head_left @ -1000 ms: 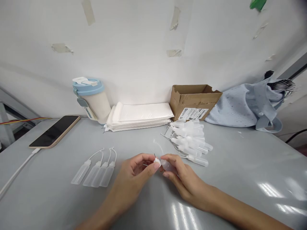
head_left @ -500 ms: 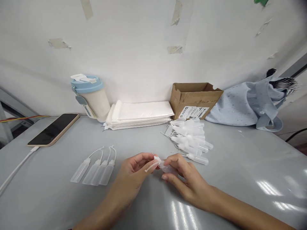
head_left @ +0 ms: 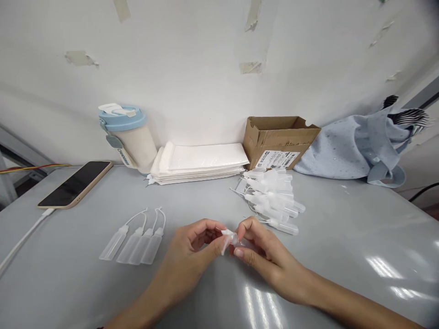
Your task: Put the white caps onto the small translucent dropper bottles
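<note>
Both my hands meet over the grey table (head_left: pixel 343 237) near its front middle. My right hand (head_left: pixel 264 256) pinches a small clear plastic squeeze bottle (head_left: pixel 236 240) by its body. My left hand (head_left: pixel 195 256) is closed on the bottle's white cap and its thin tethered tip (head_left: pixel 225 242) at the neck. Left of my hands lies a neat row of several small bottles (head_left: pixel 135 240) with their thin caps pointing away. A loose heap of more small bottles (head_left: pixel 272 201) lies just beyond my right hand.
Along the wall stand a blue-lidded cup (head_left: pixel 128 137), a stack of white padded envelopes (head_left: pixel 200 162), an open cardboard box (head_left: pixel 279 139) and a light blue cloth bag (head_left: pixel 360 148). A phone (head_left: pixel 75 183) on a white charging cable (head_left: pixel 20 246) lies at the far left.
The thin white cap tip, which stuck up a second ago, has swung down between my fingers. My hands stay in place, and the view has tilted slightly.
</note>
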{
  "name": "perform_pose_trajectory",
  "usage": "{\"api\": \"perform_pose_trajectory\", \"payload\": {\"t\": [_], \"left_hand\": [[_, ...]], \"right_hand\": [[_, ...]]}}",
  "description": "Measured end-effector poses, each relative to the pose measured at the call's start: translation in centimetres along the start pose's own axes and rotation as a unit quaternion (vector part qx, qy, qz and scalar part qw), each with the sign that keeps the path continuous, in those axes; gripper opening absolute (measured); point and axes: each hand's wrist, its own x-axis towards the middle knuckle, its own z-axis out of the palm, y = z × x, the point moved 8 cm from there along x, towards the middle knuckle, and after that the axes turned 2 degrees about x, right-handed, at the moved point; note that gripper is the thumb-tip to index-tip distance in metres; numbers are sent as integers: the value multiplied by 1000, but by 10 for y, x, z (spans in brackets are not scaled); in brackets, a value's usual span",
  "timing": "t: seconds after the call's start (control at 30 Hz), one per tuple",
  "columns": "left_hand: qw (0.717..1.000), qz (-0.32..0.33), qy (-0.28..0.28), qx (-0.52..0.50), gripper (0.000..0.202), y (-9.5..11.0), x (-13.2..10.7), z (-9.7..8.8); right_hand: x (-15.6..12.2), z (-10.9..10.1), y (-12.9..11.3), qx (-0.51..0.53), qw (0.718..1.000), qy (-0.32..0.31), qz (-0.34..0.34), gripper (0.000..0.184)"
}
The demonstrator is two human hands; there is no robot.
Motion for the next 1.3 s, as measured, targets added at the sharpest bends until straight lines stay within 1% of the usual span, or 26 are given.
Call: {"api": "perform_pose_trajectory", "payload": {"t": [0.13,0.23,0.33,0.4,0.5,0.57,0.63,0.73,0.8,0.93,1.0,1.03,1.1,1.2,1.3], "left_hand": [[997,-5,-12,75,23,1,0,-1],[990,-17,-18,141,28,1,1,-1],[987,-33,-38,155,32,0,2,2],[987,-32,-49,149,30,1,2,5],[988,-21,-68,135,23,4,1,9],[988,-14,-79,129,18,4,-1,10],[988,-4,-86,125,14,5,-2,11],[987,34,-97,121,10,9,-4,13],[985,71,-98,126,9,14,-5,14],[976,137,-93,144,9,22,-7,15],[975,142,-93,141,10,23,-8,15],[977,131,-93,140,10,22,-8,15],[982,84,-96,139,9,17,-6,16],[985,3,-108,131,16,7,-6,19],[983,-25,-118,136,29,3,-5,22]], "right_hand": [[-3,1,-2,-86,996,-18,6,5],[-4,6,-3,-174,984,-45,-12,6],[-4,9,-7,-227,972,-47,-44,10],[-5,9,-7,-223,973,-51,-34,11],[-6,8,-5,-152,986,-62,20,9],[-7,6,-6,-75,994,-63,52,10],[-8,7,-6,14,995,-62,78,12],[-6,9,-1,147,981,-59,116,13],[-5,10,3,209,967,-51,136,15],[-2,11,12,263,950,-45,165,15],[-1,11,12,264,948,-46,170,14],[-1,11,12,256,951,-43,165,14],[-2,8,8,210,967,-30,140,15],[-4,2,0,81,993,-6,88,19],[-6,3,-7,-53,998,-4,28,24]]}}
